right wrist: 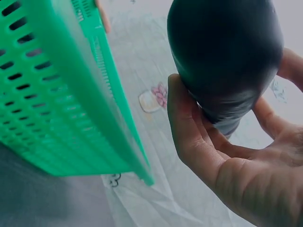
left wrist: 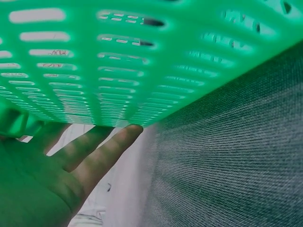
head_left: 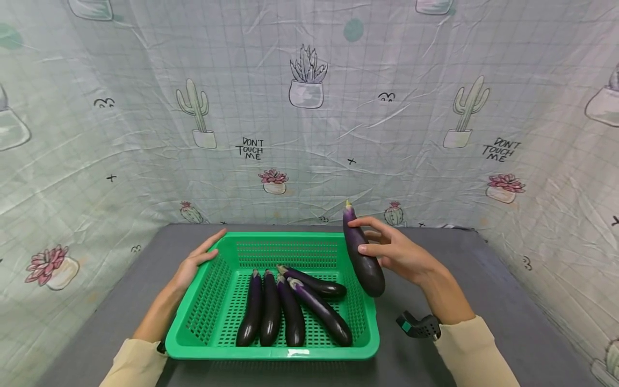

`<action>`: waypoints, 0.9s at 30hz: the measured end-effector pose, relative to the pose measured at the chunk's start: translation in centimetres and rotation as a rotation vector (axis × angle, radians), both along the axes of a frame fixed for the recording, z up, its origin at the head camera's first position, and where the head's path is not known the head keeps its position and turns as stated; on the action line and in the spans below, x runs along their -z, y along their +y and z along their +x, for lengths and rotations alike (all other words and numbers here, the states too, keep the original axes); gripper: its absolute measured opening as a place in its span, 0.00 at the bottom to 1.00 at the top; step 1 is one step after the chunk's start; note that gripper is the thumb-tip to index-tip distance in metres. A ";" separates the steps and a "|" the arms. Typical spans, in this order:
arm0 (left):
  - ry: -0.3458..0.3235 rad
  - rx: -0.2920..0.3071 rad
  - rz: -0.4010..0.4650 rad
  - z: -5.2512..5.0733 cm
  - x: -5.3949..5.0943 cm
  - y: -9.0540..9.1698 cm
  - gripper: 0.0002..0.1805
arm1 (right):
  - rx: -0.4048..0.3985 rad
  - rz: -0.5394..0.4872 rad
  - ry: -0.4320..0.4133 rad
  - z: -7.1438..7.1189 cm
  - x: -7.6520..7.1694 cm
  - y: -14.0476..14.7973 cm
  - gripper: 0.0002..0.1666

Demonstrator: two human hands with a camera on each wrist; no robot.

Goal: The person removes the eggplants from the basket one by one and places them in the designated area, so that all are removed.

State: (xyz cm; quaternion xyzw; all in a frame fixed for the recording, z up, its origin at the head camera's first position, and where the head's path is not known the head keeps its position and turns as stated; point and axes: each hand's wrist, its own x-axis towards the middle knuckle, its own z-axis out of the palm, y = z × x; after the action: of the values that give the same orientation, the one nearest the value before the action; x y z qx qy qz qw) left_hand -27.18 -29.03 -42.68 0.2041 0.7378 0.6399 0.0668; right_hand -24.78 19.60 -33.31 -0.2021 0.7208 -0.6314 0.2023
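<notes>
My right hand [head_left: 401, 250] holds an eggplant [head_left: 360, 252] near the basket's right rim, thumb and fingers around its sides. The eggplant tilts, its stem end up and its thick dark end down; in the right wrist view that glossy end [right wrist: 225, 42] hides part of the fingers [right wrist: 199, 137]. A green plastic basket [head_left: 271, 352] stands in front of me, with several more eggplants [head_left: 271, 309] lying on its slotted bottom. At the basket's left side rests my left hand [head_left: 188, 269], with straight fingers [left wrist: 102, 161] against the outer wall in the left wrist view.
The basket stands on a grey tabletop [head_left: 488, 301]. Behind and at both sides hangs a pale cloth [head_left: 309, 134] printed with cacti. A black strap device [head_left: 418, 325] sits at my right wrist, beside the beige sleeve [head_left: 474, 349].
</notes>
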 end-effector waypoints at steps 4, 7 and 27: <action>-0.018 -0.004 0.008 0.1 0.1 0.0 0.34 | 0.025 -0.019 0.007 0.0 0.6 1.0 0.32; -0.015 -0.005 0.000 0.1 0.1 0.0 0.33 | 0.053 -0.033 0.017 -0.1 0.9 1.6 0.32; 0.040 -0.031 -0.078 0.0 0.0 0.2 0.33 | 0.168 0.012 0.027 -2.2 2.2 5.5 0.36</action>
State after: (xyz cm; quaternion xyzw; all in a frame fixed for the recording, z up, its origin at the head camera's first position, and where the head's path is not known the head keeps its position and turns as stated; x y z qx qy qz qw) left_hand -27.21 -28.83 -42.69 0.2029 0.7665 0.6073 0.0502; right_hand -26.96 25.10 -35.51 -0.1483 0.7416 -0.6391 0.1404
